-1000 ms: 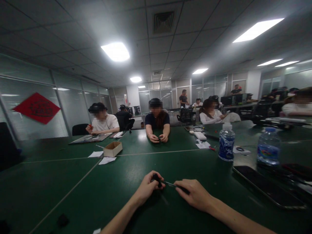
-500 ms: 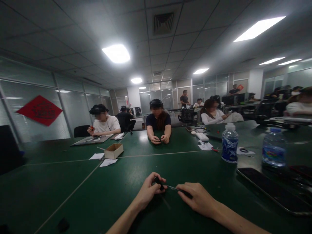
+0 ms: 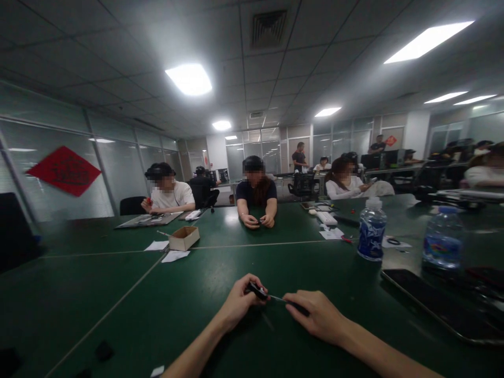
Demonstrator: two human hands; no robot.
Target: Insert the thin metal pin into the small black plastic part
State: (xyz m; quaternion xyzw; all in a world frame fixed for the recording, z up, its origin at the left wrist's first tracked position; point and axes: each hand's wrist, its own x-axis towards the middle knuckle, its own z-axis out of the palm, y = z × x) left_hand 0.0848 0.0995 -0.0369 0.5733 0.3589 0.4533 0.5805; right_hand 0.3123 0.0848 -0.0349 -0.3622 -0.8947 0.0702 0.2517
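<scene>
My left hand (image 3: pixel 239 303) is closed on a small black part (image 3: pixel 258 291), held between thumb and fingers above the green table (image 3: pixel 189 315). A pale spot shows on the part's upper side; its kind is too small to make out. In my right hand (image 3: pixel 317 314) is a screwdriver (image 3: pixel 298 307) with a dark handle, the fingers wrapped round it. Its thin metal shaft points left and its tip meets or nearly meets the right end of the black part. Whether the tip sits in a screw cannot be seen.
A phone (image 3: pixel 429 302) lies at the right, behind it a blue-labelled bottle (image 3: pixel 371 231) and a water bottle (image 3: pixel 443 239). An open cardboard box (image 3: pixel 184 239) stands on papers at the left. Across the table sits a person (image 3: pixel 255 194). A dark piece (image 3: pixel 104 350) lies front left.
My left hand has turned the black part, so that its long side and a pale spot now show. The screwdriver stays at its right end. The view has tilted slightly down.
</scene>
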